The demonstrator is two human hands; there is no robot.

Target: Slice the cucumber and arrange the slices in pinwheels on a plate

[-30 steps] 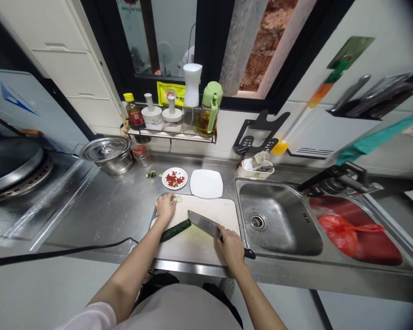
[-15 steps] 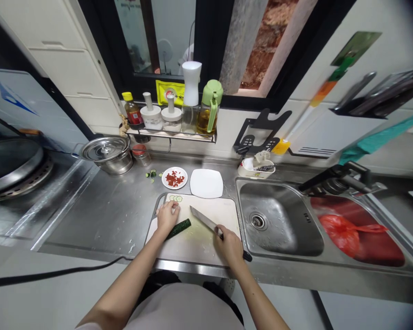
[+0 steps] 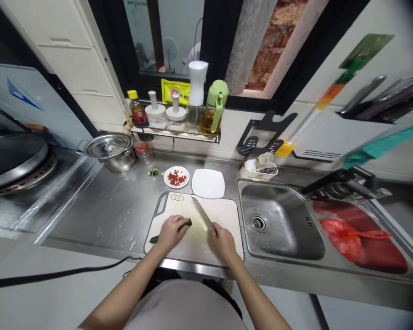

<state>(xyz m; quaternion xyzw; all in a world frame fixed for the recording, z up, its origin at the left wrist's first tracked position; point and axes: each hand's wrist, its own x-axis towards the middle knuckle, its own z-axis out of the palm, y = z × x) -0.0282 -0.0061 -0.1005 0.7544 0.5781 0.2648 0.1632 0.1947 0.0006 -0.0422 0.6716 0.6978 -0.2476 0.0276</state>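
Note:
A white cutting board (image 3: 220, 215) lies on the steel counter in front of me. My left hand (image 3: 171, 231) is curled over a dark green cucumber (image 3: 186, 224), whose ends stick out on both sides of the hand. My right hand (image 3: 220, 241) grips the handle of a kitchen knife (image 3: 202, 212), its blade pointing away from me, just right of the cucumber's end. A few cucumber slices (image 3: 177, 197) rest at the board's far left corner.
Behind the board stand a small plate of red pieces (image 3: 176, 178) and a white square plate (image 3: 208, 183). More cucumber bits (image 3: 153, 173) lie near a lidded steel pot (image 3: 111, 151). The sink (image 3: 278, 220) sits right, with a red bag (image 3: 344, 236) in the further basin.
My left hand left the slices at the board's far corner and came back onto the cucumber. The knife swung from lying across the board to pointing away from me, closer to the cucumber's end.

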